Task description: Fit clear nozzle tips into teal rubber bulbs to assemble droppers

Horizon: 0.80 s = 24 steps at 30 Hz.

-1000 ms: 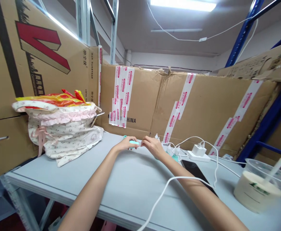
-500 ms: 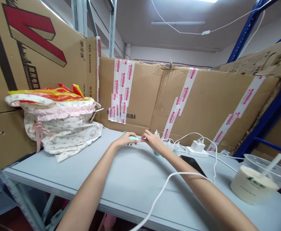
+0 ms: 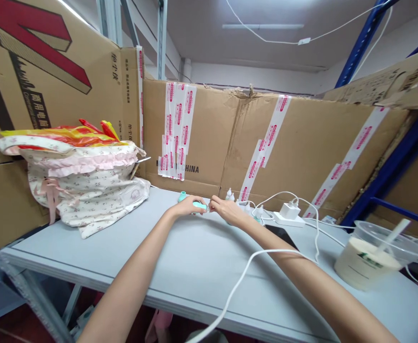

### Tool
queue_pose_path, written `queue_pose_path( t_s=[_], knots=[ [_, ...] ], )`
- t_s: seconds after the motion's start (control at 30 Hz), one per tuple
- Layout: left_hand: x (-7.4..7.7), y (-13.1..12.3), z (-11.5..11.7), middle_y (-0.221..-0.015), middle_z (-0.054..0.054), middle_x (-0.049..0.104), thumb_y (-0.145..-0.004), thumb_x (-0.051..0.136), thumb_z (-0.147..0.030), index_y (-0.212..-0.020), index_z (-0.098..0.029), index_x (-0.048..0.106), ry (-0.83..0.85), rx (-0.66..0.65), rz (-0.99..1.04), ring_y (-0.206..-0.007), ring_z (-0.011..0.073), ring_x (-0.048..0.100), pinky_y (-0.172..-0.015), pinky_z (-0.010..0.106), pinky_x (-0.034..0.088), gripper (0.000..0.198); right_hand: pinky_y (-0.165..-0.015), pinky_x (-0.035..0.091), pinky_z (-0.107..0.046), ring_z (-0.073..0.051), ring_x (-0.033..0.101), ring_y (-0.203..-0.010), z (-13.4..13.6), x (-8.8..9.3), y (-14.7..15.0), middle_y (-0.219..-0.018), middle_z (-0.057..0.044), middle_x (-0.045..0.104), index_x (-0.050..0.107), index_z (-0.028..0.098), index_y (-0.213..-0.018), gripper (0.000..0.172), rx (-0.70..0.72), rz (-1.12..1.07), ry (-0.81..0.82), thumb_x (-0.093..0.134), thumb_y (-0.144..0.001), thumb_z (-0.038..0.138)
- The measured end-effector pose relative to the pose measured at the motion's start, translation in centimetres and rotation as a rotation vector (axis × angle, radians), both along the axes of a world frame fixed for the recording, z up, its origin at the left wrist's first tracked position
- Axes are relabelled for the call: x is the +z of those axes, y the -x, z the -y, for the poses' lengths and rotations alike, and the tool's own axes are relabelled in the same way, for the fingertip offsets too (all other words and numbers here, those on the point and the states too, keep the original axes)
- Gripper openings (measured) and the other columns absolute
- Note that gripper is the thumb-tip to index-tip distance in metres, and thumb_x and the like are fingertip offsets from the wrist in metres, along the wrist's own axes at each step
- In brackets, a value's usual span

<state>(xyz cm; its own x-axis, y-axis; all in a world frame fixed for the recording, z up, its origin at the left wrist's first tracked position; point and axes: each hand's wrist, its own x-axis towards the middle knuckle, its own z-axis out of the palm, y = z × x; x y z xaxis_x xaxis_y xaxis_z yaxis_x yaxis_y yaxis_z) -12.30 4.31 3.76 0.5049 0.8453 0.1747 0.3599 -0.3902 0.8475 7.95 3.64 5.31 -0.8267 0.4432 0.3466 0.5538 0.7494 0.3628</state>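
My left hand (image 3: pixel 189 206) is closed around a small mint-green piece with a clear end (image 3: pixel 199 205), too small to name. Right at that clear end, the fingers of my right hand (image 3: pixel 226 208) are pinched together; whether a tiny part sits in them is hidden. Another mint-green piece (image 3: pixel 182 196) stands on the table just beyond my left hand. Behind my right hand are several small clear pointed tips (image 3: pixel 229 194), some with mint-green below, partly covered by the hand and wrist.
A floral cloth bag (image 3: pixel 87 190) sits left on the grey table (image 3: pixel 123 257). To the right are a white charger (image 3: pixel 289 211), a dark phone (image 3: pixel 280 235) and a drink cup (image 3: pixel 368 262). A white cable (image 3: pixel 244 278) crosses near my right forearm. Cardboard (image 3: pixel 209 128) walls the back.
The view has shifted slightly. The mint-green piece beyond my left hand shows more fully now. Both hands stay close together with nearly the same grip.
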Motion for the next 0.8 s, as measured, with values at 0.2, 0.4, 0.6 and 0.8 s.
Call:
queue_pose_path(
  t_s=[0.2,0.4,0.6,0.8],
  knots=[
    [0.0,0.0,0.0,-0.07,0.002,0.062,-0.063,0.062,-0.039,-0.086,-0.016,0.061,0.01,-0.013,-0.002,-0.054,0.009,0.049,-0.048,0.019,0.037,0.032,-0.056,0.033,-0.019,-0.008,0.054,-0.065,-0.3,-0.7,-0.5,-0.094,-0.002,0.058,0.058,0.02,-0.089,0.017,0.03,-0.221,-0.035,0.045,-0.088,0.031],
    [0.5,-0.2,0.4,-0.069,0.002,0.063,-0.061,0.064,-0.039,-0.086,-0.016,0.062,-0.008,0.03,0.015,-0.055,0.009,0.05,-0.048,0.019,0.037,0.033,-0.057,0.033,-0.019,-0.008,0.055,-0.066,0.1,-1.5,-0.7,-0.092,-0.003,0.062,0.061,0.019,-0.081,0.024,0.038,-0.333,-0.103,0.041,-0.09,0.029],
    [0.7,-0.5,0.8,-0.068,0.001,0.06,-0.062,0.063,-0.037,-0.087,-0.015,0.061,-0.016,0.027,0.038,-0.053,0.0074,0.047,-0.047,0.019,0.038,0.033,-0.058,0.035,-0.021,-0.008,0.055,-0.065,0.2,-2.1,-0.7,-0.09,-0.003,0.062,0.061,0.018,-0.079,0.022,0.126,-0.365,-0.314,0.042,-0.089,0.022],
    [1.4,-1.2,1.4,-0.066,-0.001,0.056,-0.062,0.063,-0.038,-0.084,-0.016,0.058,-0.102,0.083,0.06,-0.056,0.0079,0.047,-0.046,0.018,0.037,0.031,-0.059,0.038,-0.022,-0.011,0.055,-0.068,0.5,-2.0,-0.3,-0.093,-0.007,0.06,0.061,0.017,-0.083,0.019,0.035,-0.497,-0.395,0.044,-0.088,0.024]
  ],
)
